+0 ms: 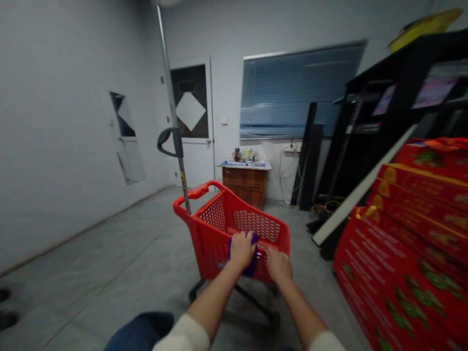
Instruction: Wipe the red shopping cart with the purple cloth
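Off to my right stand stacked red printed cartons (398, 243); just ahead of my hands is a red plastic shopping cart (215, 217). My left hand (241, 250) closes over a purple item (251, 267), which looks soft and light, best taken around its middle. My right hand (279, 265) rests near the cart's rim (285, 238); I cannot tell whether it grips.

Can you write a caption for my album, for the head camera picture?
Head view: a left hand holds a purple item at the rim of a red cart, beside the right hand.
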Demonstrator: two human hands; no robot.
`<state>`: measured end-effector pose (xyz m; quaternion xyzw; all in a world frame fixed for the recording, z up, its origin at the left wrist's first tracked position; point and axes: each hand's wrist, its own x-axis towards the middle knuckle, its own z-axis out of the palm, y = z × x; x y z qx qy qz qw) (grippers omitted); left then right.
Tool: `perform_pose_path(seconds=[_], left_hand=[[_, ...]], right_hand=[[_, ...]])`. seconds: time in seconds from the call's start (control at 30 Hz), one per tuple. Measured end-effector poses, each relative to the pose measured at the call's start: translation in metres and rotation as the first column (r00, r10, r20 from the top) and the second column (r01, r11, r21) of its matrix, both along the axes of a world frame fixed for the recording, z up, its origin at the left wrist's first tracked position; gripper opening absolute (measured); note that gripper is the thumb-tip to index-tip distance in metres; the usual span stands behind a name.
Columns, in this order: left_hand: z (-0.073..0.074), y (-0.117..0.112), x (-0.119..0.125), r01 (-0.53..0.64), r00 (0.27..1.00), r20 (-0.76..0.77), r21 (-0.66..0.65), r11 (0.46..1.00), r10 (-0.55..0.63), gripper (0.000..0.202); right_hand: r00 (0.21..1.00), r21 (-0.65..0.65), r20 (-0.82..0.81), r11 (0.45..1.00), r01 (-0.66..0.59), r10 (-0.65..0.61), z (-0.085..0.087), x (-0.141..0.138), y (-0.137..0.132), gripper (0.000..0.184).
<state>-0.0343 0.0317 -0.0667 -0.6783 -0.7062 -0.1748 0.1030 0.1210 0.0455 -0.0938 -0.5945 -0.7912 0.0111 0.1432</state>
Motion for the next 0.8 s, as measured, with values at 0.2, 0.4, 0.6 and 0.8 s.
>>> perform_pose_path(seconds=[0.2, 0.4, 0.6, 0.8], left_hand=[[0.009, -0.003, -0.022, 0.091, 0.995, -0.025, -0.076, 0.993, -0.093, 0.038], [-0.008, -0.005, -0.027, -0.043, 0.999, 0.021, 0.09, 0.995, 0.041, 0.042], [-0.02, -0.005, 0.013, 0.177, 0.984, -0.007, 0.031, 0.984, -0.177, 0.045], [-0.002, -0.003, -0.026, 0.105, 0.994, -0.007, 0.014, 0.994, -0.105, 0.043]], right_hand=[[0.972, -0.003, -0.108, 0.978, -0.21, 0.209, 0.006, 0.017, -0.001, 0.046], [0.975, 0.002, -0.124, 0.983, -0.184, 0.183, -0.004, 0.032, -0.005, 0.049], [0.98, 0.061, -0.123, 0.987, -0.152, 0.158, -0.013, 0.024, -0.003, 0.046], [0.997, 0.077, -0.079, 0.997, -0.003, 0.009, -0.012, 0.015, -0.004, 0.043]])
